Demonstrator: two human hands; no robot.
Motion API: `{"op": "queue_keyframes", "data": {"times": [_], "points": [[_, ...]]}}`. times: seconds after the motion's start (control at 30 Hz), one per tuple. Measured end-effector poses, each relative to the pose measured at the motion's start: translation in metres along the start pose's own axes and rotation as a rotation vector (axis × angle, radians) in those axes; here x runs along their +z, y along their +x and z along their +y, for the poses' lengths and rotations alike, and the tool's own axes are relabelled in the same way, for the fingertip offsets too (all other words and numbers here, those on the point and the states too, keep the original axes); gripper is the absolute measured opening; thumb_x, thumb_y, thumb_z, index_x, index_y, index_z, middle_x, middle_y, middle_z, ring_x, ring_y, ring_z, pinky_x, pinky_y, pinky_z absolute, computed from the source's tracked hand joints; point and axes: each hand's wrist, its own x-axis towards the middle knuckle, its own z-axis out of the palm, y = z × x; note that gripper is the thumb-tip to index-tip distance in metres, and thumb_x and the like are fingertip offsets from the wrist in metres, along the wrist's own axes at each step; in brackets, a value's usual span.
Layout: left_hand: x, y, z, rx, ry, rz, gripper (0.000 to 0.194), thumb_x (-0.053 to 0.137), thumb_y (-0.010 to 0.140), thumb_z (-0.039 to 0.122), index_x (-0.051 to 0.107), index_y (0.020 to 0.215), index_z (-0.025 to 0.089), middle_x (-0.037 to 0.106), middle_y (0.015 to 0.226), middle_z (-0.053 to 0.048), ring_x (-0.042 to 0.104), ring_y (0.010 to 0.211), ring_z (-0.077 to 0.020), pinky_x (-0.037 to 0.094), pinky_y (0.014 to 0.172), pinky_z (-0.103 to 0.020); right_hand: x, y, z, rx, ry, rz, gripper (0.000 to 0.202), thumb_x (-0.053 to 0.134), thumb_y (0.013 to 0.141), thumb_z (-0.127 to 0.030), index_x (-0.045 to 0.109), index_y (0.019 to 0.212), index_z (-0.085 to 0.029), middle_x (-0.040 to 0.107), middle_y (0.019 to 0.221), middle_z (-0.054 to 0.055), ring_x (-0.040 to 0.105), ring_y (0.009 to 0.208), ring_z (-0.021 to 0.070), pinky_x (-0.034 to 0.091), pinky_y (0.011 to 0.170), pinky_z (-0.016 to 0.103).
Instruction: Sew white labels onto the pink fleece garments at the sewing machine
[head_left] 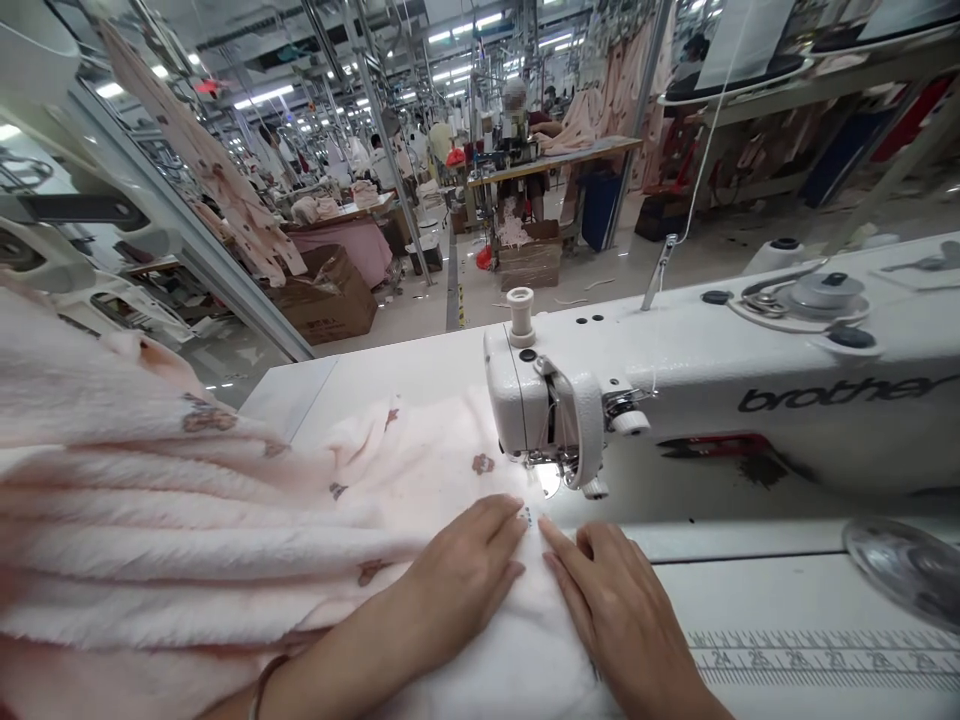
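Observation:
Pale pink plush fabric with small brown bear prints spreads over the left of the table and runs under the head of a white sewing machine. My left hand lies on the cloth just in front of the lit needle area, fingers stretched out and pressing down. To its right, my right hand rests along the fabric's edge with the index finger extended toward the presser foot. A small dark printed mark shows between the fingertips of both hands. The needle itself is hard to make out.
Red-handled thread snips lie beneath the machine arm. A printed ruler scale runs along the table at right, near a clear round dish. Beyond stand cardboard boxes, another worktable and a person.

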Motion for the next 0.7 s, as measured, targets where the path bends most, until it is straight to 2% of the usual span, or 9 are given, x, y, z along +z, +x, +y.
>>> {"op": "queue_keyframes", "data": {"times": [0.1,0.2,0.3,0.7], "points": [[0.006,-0.007,-0.004,0.134,0.132,-0.073,0.041,0.046,0.09,0.019,0.044,0.127,0.001,0.046,0.134,-0.02,0.039,0.128,-0.0285,0.042,0.104,-0.041,-0.001,0.001,-0.001,0.001,-0.002,0.003,0.032,0.035,0.096,-0.024,0.061,0.112,-0.014,0.044,0.073,0.004,0.041,0.066,0.0168,0.033,0.06,0.029],[0.01,-0.009,-0.008,0.177,0.195,-0.103,0.044,0.042,0.092,0.019,0.041,0.13,-0.002,0.041,0.137,-0.022,0.033,0.132,-0.0298,0.041,0.104,-0.042,-0.002,0.001,-0.001,-0.007,0.0,0.011,0.032,0.035,0.096,-0.024,0.061,0.112,-0.013,0.043,0.073,0.004,0.041,0.065,0.0163,0.033,0.06,0.029],[0.011,-0.011,-0.011,0.187,0.209,-0.116,0.046,0.042,0.092,0.02,0.038,0.133,0.0,0.037,0.141,-0.02,0.026,0.135,-0.0286,0.038,0.106,-0.04,-0.001,0.001,-0.001,-0.006,0.006,0.004,0.032,0.035,0.096,-0.024,0.061,0.112,-0.013,0.043,0.073,0.004,0.041,0.065,0.0161,0.034,0.06,0.029],[0.016,-0.015,-0.015,0.218,0.23,-0.089,0.044,0.036,0.094,0.021,0.037,0.134,0.003,0.036,0.142,-0.018,0.028,0.135,-0.0255,0.038,0.106,-0.038,0.0,-0.002,-0.001,0.031,0.062,-0.016,0.03,0.039,0.094,-0.022,0.06,0.114,-0.014,0.045,0.074,0.004,0.045,0.066,0.0172,0.042,0.059,0.032]]}}
